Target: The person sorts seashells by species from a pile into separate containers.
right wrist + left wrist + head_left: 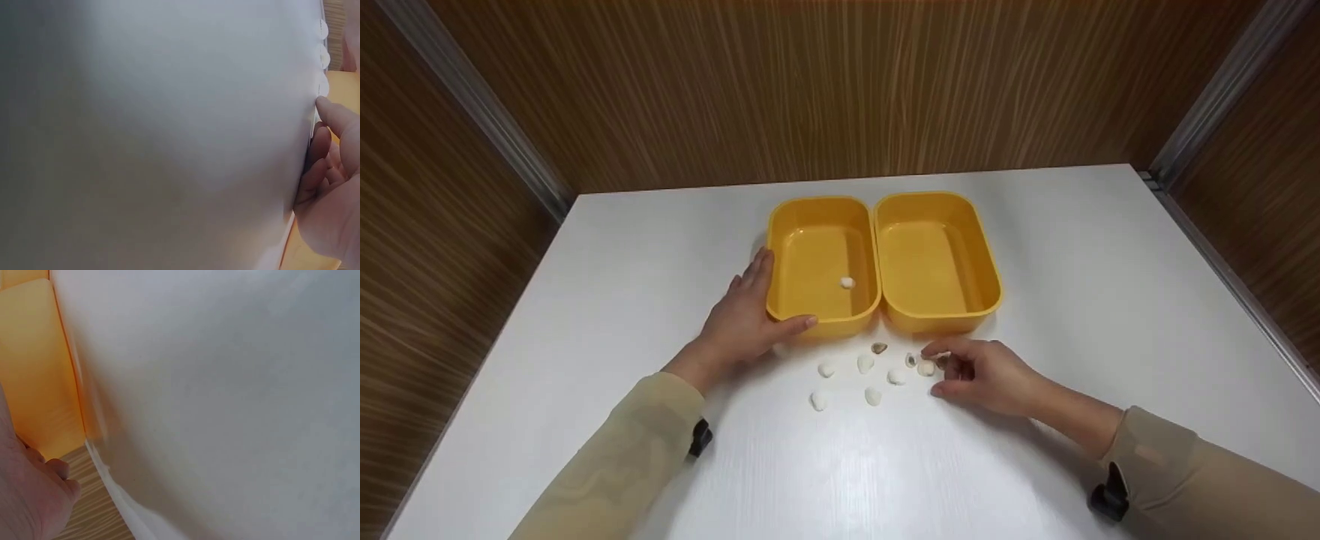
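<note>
Left hand (739, 319): lies with straight fingers along the outer left side of the left yellow tub (814, 259), thumb at the front rim; released, clasping nothing. Left yellow tub: smooth, slightly glossy, rounded at the corners; holds one small, pale, roundish shell-like piece (847, 283) on the floor, toward the front and the right wall. On the white counter (585, 337), in front: a loose scatter of similar bits. From the left, two chalky white rounded pieces (826, 369), one behind the other; then two more white pieces (873, 396), likewise one behind the other. Next, set farthest back, a small brown piece (879, 348); a plump white piece (896, 376); a narrow piece with a dark centre and pale rim (911, 360); a cream piece, warmer in tint (926, 368). Behind, right yellow tub (922, 262): matches in shape, side by side with the other. Right hand (994, 375): bends fingers over a brownish piece (941, 362), partly hidden, with index finger and thumb apart; cannot tell whether grasping or merely touching.
</note>
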The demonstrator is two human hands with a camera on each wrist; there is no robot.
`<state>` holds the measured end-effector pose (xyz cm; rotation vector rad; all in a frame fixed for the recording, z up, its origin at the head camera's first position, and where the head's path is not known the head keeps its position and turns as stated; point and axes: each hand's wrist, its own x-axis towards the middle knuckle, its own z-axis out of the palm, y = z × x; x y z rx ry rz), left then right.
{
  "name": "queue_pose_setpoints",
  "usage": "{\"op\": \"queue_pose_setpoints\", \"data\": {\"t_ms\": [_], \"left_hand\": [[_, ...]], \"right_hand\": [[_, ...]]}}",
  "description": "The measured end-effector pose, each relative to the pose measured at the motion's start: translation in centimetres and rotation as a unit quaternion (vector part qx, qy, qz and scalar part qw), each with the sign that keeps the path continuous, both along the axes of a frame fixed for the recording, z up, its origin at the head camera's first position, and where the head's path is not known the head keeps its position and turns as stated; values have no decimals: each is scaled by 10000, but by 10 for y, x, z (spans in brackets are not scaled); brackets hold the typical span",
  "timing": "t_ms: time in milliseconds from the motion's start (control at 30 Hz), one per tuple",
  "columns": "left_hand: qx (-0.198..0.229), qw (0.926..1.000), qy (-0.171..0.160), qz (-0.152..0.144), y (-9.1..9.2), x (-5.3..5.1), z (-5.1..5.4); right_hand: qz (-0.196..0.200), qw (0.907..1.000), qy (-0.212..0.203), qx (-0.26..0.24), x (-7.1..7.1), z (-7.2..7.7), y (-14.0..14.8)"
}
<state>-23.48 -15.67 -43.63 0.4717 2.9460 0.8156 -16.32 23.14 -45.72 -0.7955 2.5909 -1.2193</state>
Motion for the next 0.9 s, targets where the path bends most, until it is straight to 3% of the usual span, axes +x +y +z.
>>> {"op": "queue_pose_setpoints", "data": {"t_ms": [900], "left_hand": [[3, 10000, -13, -53, 1, -2, 0]], "right_hand": [[-111, 9991, 147, 383, 0, 0, -1]]}}
